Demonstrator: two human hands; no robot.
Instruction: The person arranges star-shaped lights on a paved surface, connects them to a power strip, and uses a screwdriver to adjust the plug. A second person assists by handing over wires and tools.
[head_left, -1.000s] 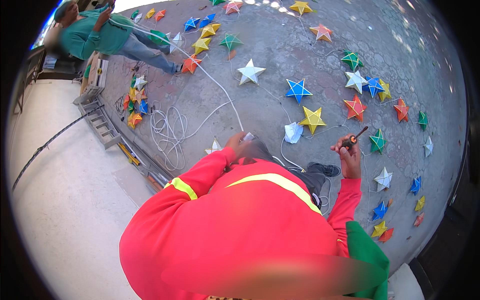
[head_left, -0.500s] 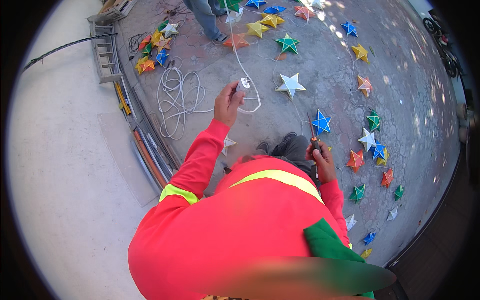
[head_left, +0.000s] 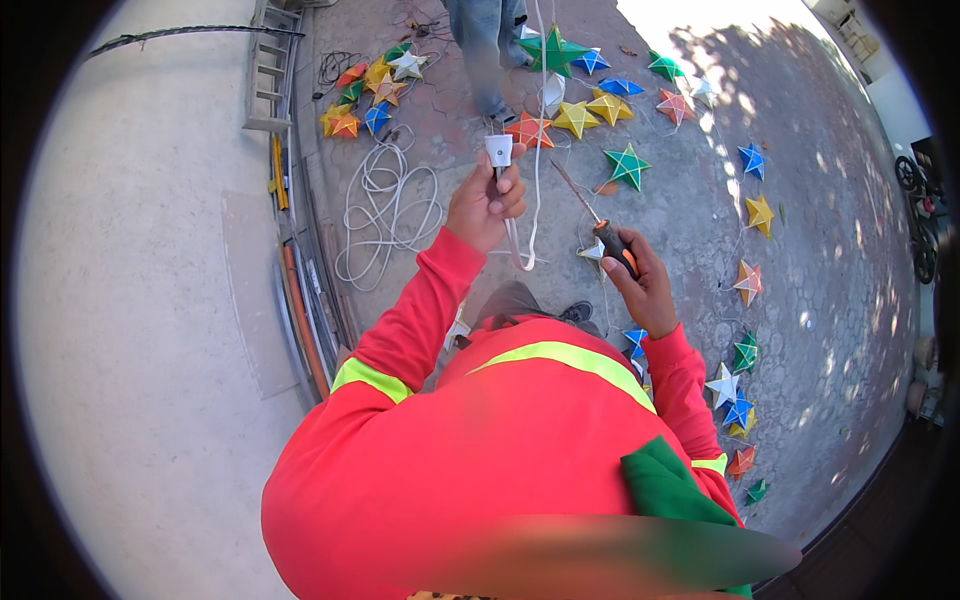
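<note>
My left hand [head_left: 482, 208] is closed around a white electrical plug [head_left: 498, 152], held upright with its prongs pointing away from me. A white cord [head_left: 538, 205] drops from the plug, bends in a loop below it and runs up past the top of the picture. In my right hand [head_left: 648, 290] is a screwdriver [head_left: 611, 243] with a black and orange handle, gripped by the handle. Its long thin shaft points up and left toward the plug, and its tip is apart from the plug.
Coloured star lanterns [head_left: 627, 167] lie strung along the paved ground [head_left: 690, 215]. Coiled white cable [head_left: 385, 215] rests left of my hands. Beside the pale wall [head_left: 150, 250] are a ladder [head_left: 270, 80] and long pipes [head_left: 305, 320]. Another person's jeans-clad legs [head_left: 480, 55] stand ahead.
My right hand has come up and inward with the screwdriver, nearer the plug. My left hand has turned the plug upright. The view has shifted, and the other person's legs appear further right.
</note>
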